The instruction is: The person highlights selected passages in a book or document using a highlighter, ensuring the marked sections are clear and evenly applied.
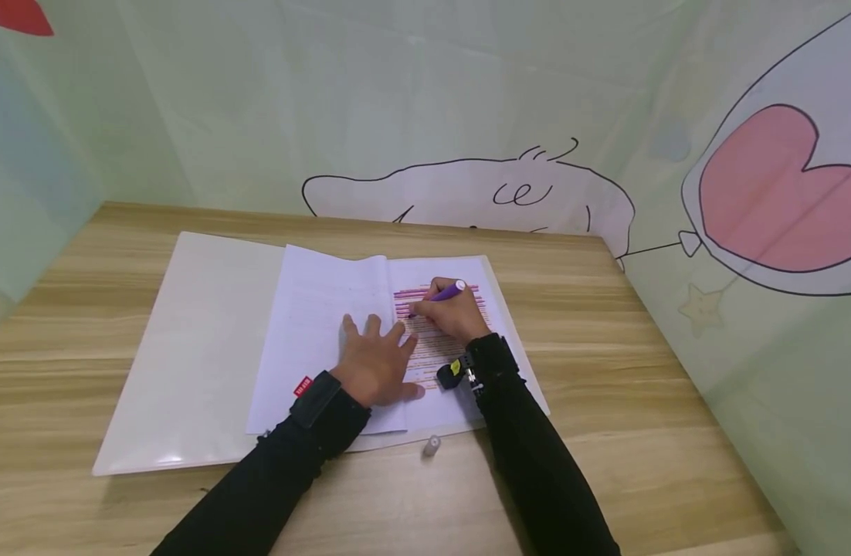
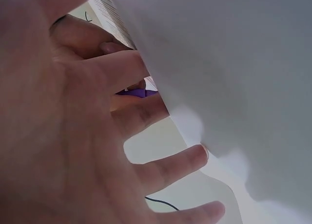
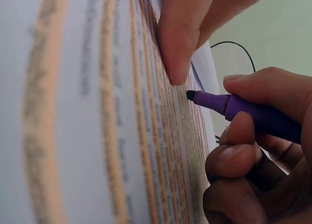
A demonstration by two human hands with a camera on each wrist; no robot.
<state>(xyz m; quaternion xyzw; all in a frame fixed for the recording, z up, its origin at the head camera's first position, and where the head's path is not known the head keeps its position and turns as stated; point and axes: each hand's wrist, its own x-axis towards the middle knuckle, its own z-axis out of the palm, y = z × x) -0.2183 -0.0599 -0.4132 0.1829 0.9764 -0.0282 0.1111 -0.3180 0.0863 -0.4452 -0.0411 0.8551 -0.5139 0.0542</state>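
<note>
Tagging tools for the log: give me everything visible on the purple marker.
The purple marker looks plastic: a smooth, darker barrel, a narrower, lighter neck, a dark tip and a whitish rear end. It is uncapped. The right hand pinches it at a slant over the printed right-hand page, rear end up and to the right in the head view. Whether the tip touches paper isn't clear.

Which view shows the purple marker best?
The right wrist view: the marker appears large, its dark tip clear. The head view shows it small in the right hand; left wrist view, just a purple sliver.
</note>
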